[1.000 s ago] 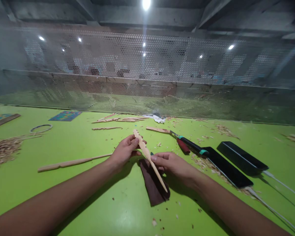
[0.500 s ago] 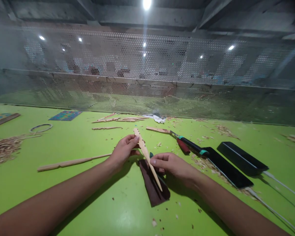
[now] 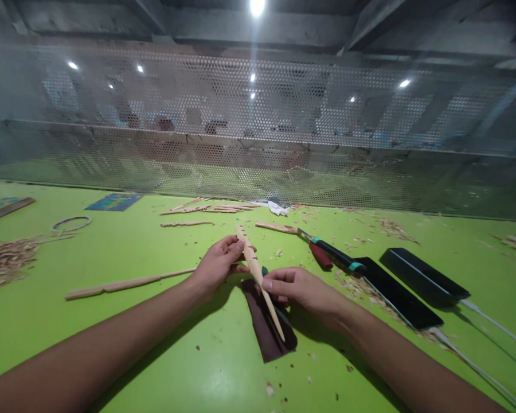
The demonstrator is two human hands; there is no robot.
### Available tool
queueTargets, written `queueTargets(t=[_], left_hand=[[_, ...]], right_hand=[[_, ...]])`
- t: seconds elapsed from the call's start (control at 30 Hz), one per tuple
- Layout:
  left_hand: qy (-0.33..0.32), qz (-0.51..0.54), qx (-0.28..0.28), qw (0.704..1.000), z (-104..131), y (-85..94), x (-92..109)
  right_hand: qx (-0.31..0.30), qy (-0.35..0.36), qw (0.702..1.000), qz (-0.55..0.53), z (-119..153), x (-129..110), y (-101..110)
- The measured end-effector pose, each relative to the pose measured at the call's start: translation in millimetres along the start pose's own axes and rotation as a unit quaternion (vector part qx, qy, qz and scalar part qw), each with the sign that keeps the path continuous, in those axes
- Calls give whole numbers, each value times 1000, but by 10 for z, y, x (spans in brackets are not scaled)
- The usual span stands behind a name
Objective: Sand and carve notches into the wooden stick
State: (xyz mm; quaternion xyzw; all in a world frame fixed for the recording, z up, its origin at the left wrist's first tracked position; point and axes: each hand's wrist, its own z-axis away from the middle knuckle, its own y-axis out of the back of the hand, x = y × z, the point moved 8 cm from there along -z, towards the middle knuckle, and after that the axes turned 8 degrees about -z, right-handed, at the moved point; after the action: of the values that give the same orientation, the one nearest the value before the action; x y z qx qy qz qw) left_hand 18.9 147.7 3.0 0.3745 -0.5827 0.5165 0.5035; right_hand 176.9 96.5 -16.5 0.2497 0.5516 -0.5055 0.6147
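In the head view, I have one carved wooden piece (image 3: pixel 253 265) between my two hands, slanting over the green table (image 3: pixel 215 378), its notched end away from me and its tapered point toward me. My left hand (image 3: pixel 221 262) pinches it near the notched end, thumb and fingers closed to the wood's thickness. My right hand (image 3: pixel 298 289) pinches it around the middle with the thumb on top, just as narrow.

Under the piece lies one brown sheet (image 3: pixel 269 341); a dark green thing beside it is mostly hidden by my right hand.

Near my left forearm lies one long stick (image 3: pixel 129 285). Farther out is one notched stick (image 3: pixel 187 223), and behind it a bundle of sticks (image 3: pixel 232 209) too overlapped to count, next to one crumpled white scrap (image 3: pixel 278 207).

On my right I count one tool with a black handle (image 3: pixel 335 256), one red handle (image 3: pixel 320 256), and two black devices (image 3: pixel 406 298), each with one white cable plugged in. On my left there's one ring (image 3: pixel 75 217), one patterned sheet (image 3: pixel 114 202), one board (image 3: pixel 12 210) and one heap of shavings (image 3: pixel 8 261).

One perforated screen (image 3: pixel 258 126) stands behind everything.
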Motion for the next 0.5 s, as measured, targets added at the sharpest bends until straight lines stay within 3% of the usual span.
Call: queueTargets(t=[0.5], left_hand=[[-2,-26,-11,1000,30,-25,13]], right_hand=[[-3,12,1000,16,11,-46,-32]])
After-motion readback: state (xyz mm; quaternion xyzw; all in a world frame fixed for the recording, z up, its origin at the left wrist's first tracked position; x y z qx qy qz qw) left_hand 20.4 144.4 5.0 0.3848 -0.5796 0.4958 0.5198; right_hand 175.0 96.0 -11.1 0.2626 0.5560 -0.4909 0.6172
